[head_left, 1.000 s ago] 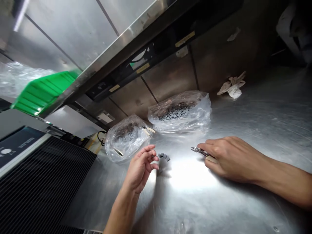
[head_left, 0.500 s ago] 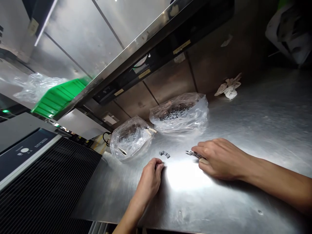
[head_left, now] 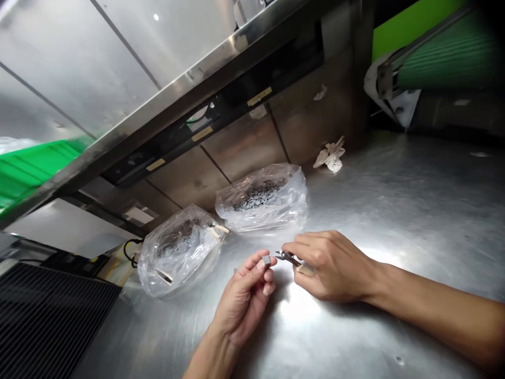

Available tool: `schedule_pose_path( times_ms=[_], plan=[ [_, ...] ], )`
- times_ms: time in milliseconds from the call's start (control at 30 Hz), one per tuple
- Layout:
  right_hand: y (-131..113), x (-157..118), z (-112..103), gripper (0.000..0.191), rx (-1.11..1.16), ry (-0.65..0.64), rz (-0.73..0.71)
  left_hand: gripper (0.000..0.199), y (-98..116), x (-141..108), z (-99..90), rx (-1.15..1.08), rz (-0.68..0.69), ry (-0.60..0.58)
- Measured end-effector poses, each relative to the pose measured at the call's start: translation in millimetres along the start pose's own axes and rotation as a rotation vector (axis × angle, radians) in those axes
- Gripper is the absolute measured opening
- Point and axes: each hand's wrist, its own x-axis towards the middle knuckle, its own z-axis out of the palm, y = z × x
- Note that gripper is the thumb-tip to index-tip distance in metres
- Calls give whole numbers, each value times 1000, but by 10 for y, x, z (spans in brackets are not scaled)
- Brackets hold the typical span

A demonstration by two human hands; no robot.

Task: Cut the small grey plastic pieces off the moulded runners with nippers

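We are pinching a small grey block (head_left: pixel 267 260) between thumb and forefinger of our left hand (head_left: pixel 242 300). Our right hand (head_left: pixel 331 266) is gripping small pliers (head_left: pixel 288 258), their nearly level long axis pointing left, tips just beside the block. Two clear plastic bags (head_left: pixel 262 200) of grey pieces (head_left: pixel 258 197) are lying beyond, on the steel table (head_left: pixel 394 210).

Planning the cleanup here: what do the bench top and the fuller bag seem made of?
The bench top looks like stainless steel: brushed, scratched, with bright glare. The fuller bag looks like thin clear plastic film: see-through, glossy, creased.
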Motion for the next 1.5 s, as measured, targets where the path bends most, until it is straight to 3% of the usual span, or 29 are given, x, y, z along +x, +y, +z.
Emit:
schedule_pose_path(
  times_ms=[267,400,933,1500],
  plan=[
    [14,-23,29,16,2,-80,-33,13,-144,81,-119,-39,-94,-29],
    [9,-40,61,22,17,-78,-43,14,-162,75,-133,-39,-138,-51],
    [-48,-75,83,22,59,-118,-10,10,-159,40,-86,9,-116,-76],
    [-34,-54,37,17,7,-233,5,18,-165,31,-69,89,-109,-2]
  ],
)
